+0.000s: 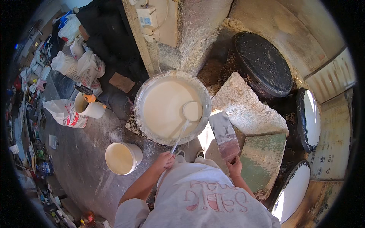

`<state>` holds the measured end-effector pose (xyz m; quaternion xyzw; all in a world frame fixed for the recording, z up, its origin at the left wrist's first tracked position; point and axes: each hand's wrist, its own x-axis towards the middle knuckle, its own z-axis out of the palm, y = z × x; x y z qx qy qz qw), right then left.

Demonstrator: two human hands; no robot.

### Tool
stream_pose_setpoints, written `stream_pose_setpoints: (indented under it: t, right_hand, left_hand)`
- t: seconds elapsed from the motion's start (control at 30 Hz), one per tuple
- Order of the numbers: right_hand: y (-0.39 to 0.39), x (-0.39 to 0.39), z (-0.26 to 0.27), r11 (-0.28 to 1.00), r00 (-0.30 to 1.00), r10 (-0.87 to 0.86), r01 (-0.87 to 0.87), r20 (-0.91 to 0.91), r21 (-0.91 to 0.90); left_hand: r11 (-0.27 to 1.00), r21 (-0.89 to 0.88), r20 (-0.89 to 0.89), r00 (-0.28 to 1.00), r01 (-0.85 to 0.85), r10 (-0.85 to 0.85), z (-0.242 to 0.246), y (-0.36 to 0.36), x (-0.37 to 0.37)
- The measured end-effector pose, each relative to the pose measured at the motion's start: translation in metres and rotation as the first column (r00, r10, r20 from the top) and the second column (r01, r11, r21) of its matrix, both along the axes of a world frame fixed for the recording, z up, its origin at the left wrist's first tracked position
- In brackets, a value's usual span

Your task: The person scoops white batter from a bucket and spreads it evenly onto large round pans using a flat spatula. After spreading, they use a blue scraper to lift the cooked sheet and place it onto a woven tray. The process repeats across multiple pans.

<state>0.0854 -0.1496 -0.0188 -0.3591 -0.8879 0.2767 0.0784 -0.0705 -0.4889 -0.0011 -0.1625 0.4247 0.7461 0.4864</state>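
Note:
My left hand (pixel 165 161) is closed round the end of the handle of a metal ladle (pixel 192 110). The ladle's bowl rests at the right side of a large round tub (pixel 139 125), level with the cream-coloured liquid (pixel 161 105) that fills much of it. In my right hand (pixel 235 167) is the lower end of a flat rectangular board (pixel 225 136), grey above and reddish brown below. The board slants up beside the tub's right rim, over a bright patch of floor.
A white bucket (pixel 137 154) with pale contents stands left of my left arm. Farther left are a bucket (pixel 98 110) with an orange-and-black power tool across it and white sacks (pixel 67 67). At right stand a crusted slab (pixel 248 111), a green board (pixel 263 159) and a black round lid (pixel 263 64).

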Motion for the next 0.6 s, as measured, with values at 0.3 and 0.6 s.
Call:
stream_pose_setpoints:
  t: [0.3, 0.6]
  right_hand:
    - [-0.013, -0.008, 0.009, 0.998, 0.989, 0.058, -0.057, 0.137, -0.013]
    - [-0.025, -0.086, 0.024, 0.960, 0.950, 0.278, -0.269, 0.140, -0.083]
  left_hand:
    - [0.997, 0.050, 0.074, 0.996, 0.056, -0.059, 0.048, -0.034, -0.022]
    - [0.989, -0.041, 0.015, 0.990, 0.143, -0.142, 0.140, -0.037, -0.077]
